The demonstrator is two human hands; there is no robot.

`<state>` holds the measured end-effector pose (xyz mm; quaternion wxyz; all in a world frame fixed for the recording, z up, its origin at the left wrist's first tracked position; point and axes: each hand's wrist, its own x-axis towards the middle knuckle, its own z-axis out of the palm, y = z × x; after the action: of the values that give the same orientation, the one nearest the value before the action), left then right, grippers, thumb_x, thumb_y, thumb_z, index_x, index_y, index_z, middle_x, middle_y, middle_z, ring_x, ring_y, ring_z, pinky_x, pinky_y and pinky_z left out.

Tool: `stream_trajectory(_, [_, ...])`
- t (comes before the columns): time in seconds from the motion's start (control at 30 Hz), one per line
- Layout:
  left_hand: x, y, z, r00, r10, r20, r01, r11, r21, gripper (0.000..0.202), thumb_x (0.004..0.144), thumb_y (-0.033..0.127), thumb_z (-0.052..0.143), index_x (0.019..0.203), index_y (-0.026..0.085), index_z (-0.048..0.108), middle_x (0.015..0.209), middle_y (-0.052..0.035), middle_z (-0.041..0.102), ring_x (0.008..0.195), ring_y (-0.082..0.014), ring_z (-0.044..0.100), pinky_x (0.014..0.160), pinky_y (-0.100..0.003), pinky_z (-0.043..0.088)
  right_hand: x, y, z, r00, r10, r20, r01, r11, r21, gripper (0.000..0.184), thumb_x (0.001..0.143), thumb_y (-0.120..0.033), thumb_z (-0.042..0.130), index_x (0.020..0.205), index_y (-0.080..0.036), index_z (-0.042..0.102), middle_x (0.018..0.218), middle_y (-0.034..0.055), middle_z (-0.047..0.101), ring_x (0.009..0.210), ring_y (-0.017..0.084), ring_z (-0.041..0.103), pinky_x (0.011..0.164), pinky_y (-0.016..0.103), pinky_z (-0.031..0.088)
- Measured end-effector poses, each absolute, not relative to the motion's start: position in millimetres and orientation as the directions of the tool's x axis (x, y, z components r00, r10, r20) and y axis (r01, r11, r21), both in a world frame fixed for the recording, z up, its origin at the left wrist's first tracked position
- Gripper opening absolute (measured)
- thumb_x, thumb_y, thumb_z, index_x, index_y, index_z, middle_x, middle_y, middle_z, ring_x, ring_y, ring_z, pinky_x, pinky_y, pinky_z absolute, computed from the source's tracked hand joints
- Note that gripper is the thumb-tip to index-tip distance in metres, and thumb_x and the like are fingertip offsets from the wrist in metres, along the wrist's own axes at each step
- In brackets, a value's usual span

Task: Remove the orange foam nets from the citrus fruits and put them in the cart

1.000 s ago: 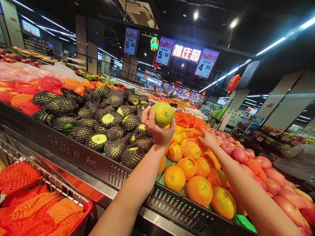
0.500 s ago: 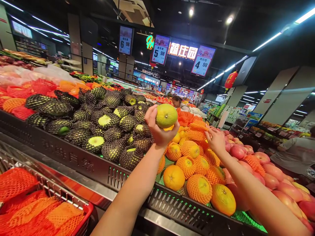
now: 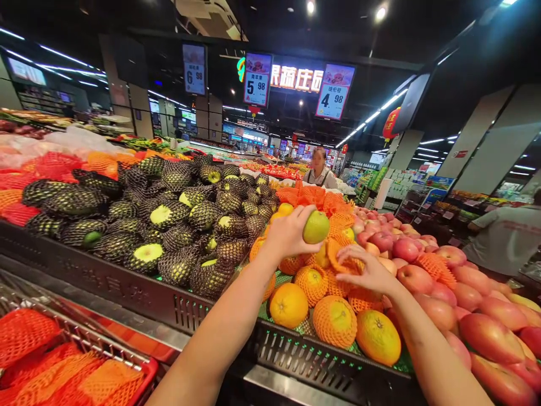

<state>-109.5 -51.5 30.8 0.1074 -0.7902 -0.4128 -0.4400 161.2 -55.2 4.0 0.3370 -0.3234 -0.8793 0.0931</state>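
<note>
My left hand grips a greenish orange, held up over the pile of oranges. Just to its right, my right hand has its thumb and fingers around an orange foam net sleeve, whose mouth is near the fruit. The greenish orange is bare and outside the sleeve. Below both hands lie several oranges, some in foam nets, such as the netted orange, and some bare, such as the front orange and the one left of it.
Dark-netted green fruit fills the left of the display. Pink apples are heaped at the right. A black slotted edge runs along the front. A basket with foam nets stands lower left. A person stands behind the display.
My left hand has turned and brought the greenish orange right and down. My right hand has come lower with the foam net sleeve, closer to the fruit. The person behind has straightened up.
</note>
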Motion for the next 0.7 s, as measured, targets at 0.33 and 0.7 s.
stream_trajectory(0.33, [-101.0,-39.1,19.2,0.319,0.548,0.773,0.514,-0.785,0.345,0.080,0.061,0.046,0.088,0.119,0.023,0.038,0.120,-0.0109,0.059,0.108,-0.0292,0.066,0.087,-0.043,0.055,159.7,-45.2,-16.8,-0.484,0.636,0.601,0.613,0.737,-0.286,0.048,0.090,-0.027,0.060,0.138,-0.025,0.056,0.141,0.0103,0.059,0.132,0.030,0.050,0.114,0.056,0.037])
stream_trajectory(0.7, [-98.5,-40.7,19.8,0.397,0.508,0.765,0.493,-0.821,0.289,0.068,0.069,0.019,0.081,0.128,0.025,0.049,0.132,-0.0105,0.054,0.123,-0.0292,0.057,0.104,-0.049,0.050,167.8,-45.6,-4.1,-0.320,0.591,0.741,0.593,0.735,-0.330,0.016,0.082,-0.037,0.074,0.082,-0.022,0.069,0.089,0.0074,0.071,0.086,0.026,0.065,0.084,0.044,0.051])
